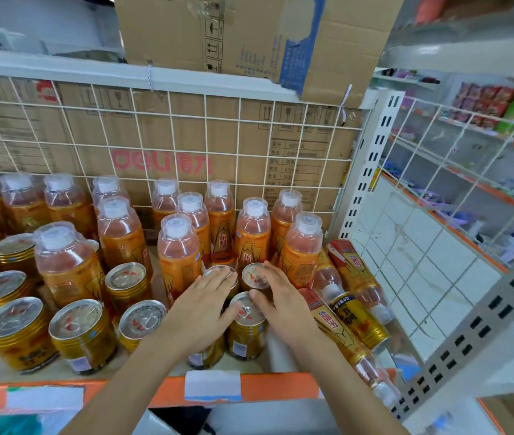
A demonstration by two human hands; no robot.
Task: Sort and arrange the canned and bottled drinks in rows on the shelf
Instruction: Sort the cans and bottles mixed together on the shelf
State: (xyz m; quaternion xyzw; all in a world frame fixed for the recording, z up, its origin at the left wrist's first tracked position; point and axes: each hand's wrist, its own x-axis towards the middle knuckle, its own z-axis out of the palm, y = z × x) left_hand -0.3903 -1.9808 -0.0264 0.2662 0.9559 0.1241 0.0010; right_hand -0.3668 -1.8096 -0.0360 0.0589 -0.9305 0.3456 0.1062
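Gold tin, three cans, front-centre of the shelf (276, 387), just ahead of the upright bottles (176, 255).
- Grip: none closed. Left hand (208, 299) lies flat, fingers straight over the rear-left can (222, 272). Right hand (280, 299) has spread fingers on the rear-right can (253, 275) and its thumb on the front can (246, 323).
- Handling: slide the trio as a block, pressing evenly and low, to line up with the cans at left (83, 334); uneven pressure risks tipping.
- Pose: both forearms reach forward over the shelf edge, converging, palms down.
- Adjacent: fallen bottles (354, 298) at right, touching the cluster.

Single head view, wide-angle, looking forward-down, close over shelf (280, 387) front edge.
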